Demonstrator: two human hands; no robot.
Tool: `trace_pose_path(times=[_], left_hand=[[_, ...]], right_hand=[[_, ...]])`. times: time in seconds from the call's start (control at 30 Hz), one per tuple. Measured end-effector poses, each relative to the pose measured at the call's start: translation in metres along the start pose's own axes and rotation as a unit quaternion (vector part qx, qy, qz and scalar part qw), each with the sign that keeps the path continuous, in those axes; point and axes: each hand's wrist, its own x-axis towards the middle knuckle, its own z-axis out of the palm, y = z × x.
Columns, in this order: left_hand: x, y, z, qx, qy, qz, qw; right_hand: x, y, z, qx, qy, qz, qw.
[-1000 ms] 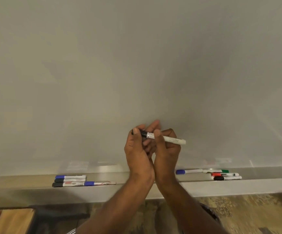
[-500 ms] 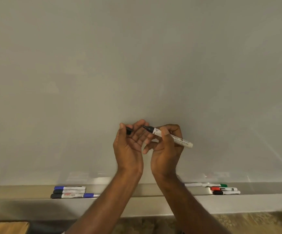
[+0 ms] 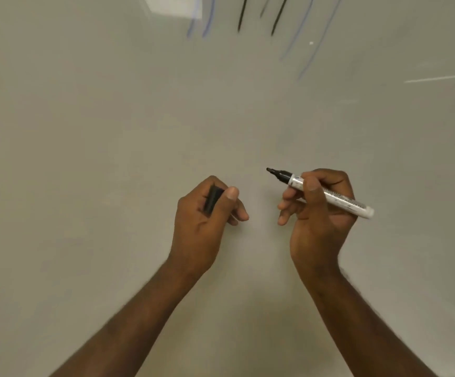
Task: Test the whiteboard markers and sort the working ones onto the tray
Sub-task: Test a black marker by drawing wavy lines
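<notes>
Head view: right hand [image 3: 319, 213] pinches uncapped marker [image 3: 329, 195], label unreadable; left hand [image 3: 207, 213] grips cap [image 3: 213, 200].

right hand [image 3: 319, 213] grips uncapped marker [image 3: 329, 195]; left hand [image 3: 204, 216] holds cap [image 3: 213, 199].

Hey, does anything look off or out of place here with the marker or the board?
Nothing stands out. The right hand holds the uncapped black marker, the left hand holds its cap, and the whiteboard shows only test strokes near the top.

uncapped black marker [image 3: 327, 194], tip up-left, cap [image 3: 213, 198] apart
</notes>
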Motion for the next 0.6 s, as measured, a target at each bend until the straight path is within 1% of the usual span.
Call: trace_pose_path(times=[0.07, 0.1, 0.13, 0.2, 0.27, 0.33, 0.43, 0.53, 0.6], left_hand=[[0.021, 0.012, -0.005, 0.074, -0.016, 0.084, 0.994], [0.032, 0.019, -0.007, 0.122, -0.012, 0.133, 0.983], [0.043, 0.025, -0.009, 0.175, 0.000, 0.186, 0.967], [0.065, 0.039, -0.011, 0.267, 0.029, 0.288, 0.919], [0.088, 0.052, -0.012, 0.324, 0.044, 0.356, 0.876], [0.114, 0.065, -0.015, 0.371, 0.052, 0.396, 0.839], [0.156, 0.083, -0.025, 0.429, 0.060, 0.427, 0.794], [0.196, 0.101, -0.036, 0.481, 0.055, 0.435, 0.759], [0.221, 0.113, -0.044, 0.509, 0.060, 0.425, 0.746]], right_hand=[[0.020, -0.012, 0.009, -0.007, -0.014, -0.032, 0.999], [0.030, -0.018, 0.014, -0.012, -0.022, -0.048, 0.999], [0.039, -0.023, 0.019, -0.018, -0.034, -0.064, 0.997], [0.057, -0.034, 0.029, -0.028, -0.054, -0.094, 0.994], [0.075, -0.043, 0.039, -0.038, -0.067, -0.124, 0.989], [0.092, -0.050, 0.049, -0.048, -0.079, -0.151, 0.984], [0.117, -0.061, 0.063, -0.052, -0.090, -0.177, 0.979], [0.144, -0.070, 0.075, -0.052, -0.093, -0.192, 0.976], [0.162, -0.077, 0.083, -0.055, -0.099, -0.197, 0.974]])
